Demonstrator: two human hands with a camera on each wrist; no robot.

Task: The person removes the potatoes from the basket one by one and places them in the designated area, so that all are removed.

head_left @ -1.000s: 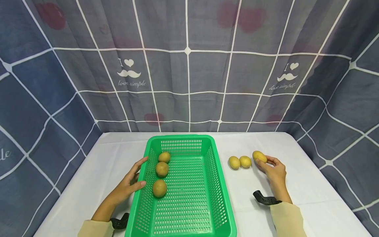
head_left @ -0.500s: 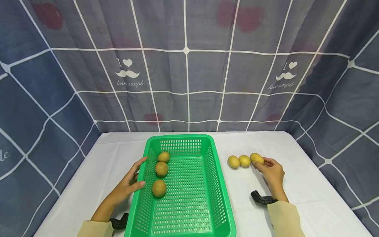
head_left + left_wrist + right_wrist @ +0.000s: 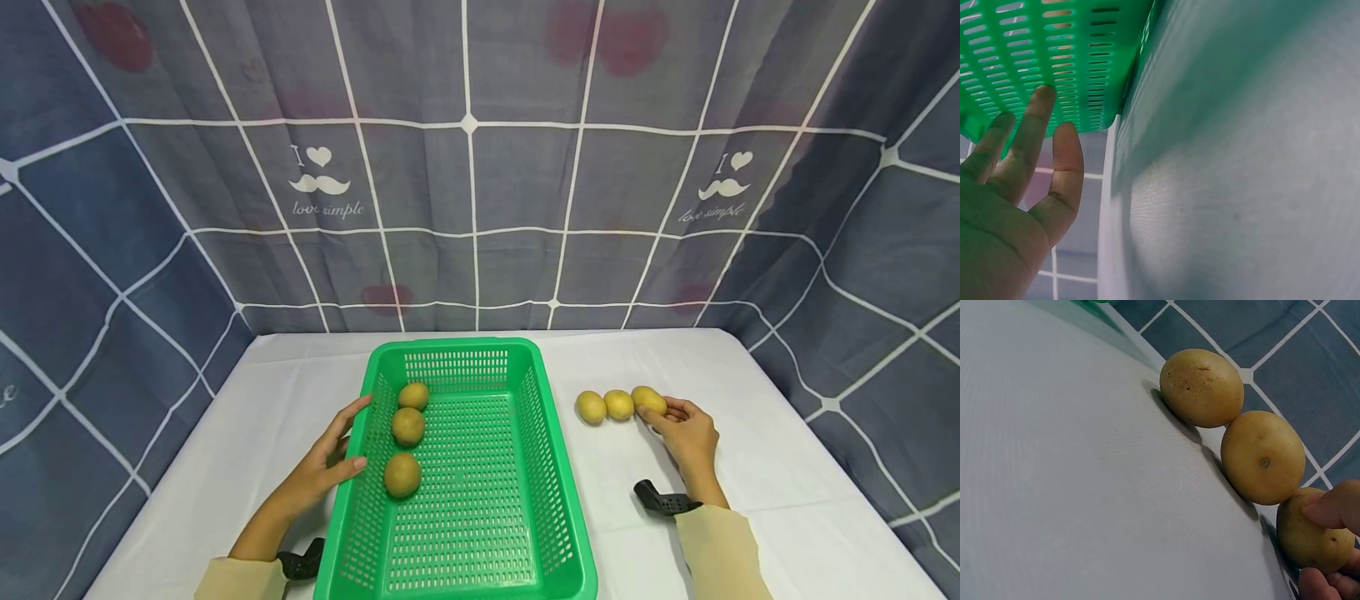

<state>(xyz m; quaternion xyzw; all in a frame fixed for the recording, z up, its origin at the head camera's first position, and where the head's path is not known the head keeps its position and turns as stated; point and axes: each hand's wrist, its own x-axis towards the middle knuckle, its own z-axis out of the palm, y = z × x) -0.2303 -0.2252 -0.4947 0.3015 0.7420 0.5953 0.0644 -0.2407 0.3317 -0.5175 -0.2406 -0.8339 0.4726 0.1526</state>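
My right hand [image 3: 686,437] pinches a yellow-brown potato [image 3: 1315,540] between thumb and fingers, low over the white cloth. That potato forms the right end of a short row with a middle potato [image 3: 1263,457] and a left potato [image 3: 1201,388]. My left hand [image 3: 318,479] lies along the left side of a green plastic basket [image 3: 553,442], its thumb at the rim. In the left wrist view the extended fingers [image 3: 1036,112] reach up to the slotted outer wall. Inside the basket, three browner round things, one of them nearest me [image 3: 402,475], line the left side.
A white cloth [image 3: 637,542] covers the table under everything. Dark grid-patterned curtains [image 3: 525,183] stand behind the table and on both sides. Black wrist mounts [image 3: 666,498] stick out beside both hands.
My right hand has moved slightly left, bringing its potato down to the end of the row beside the other two. The left hand and the basket have stayed in place.
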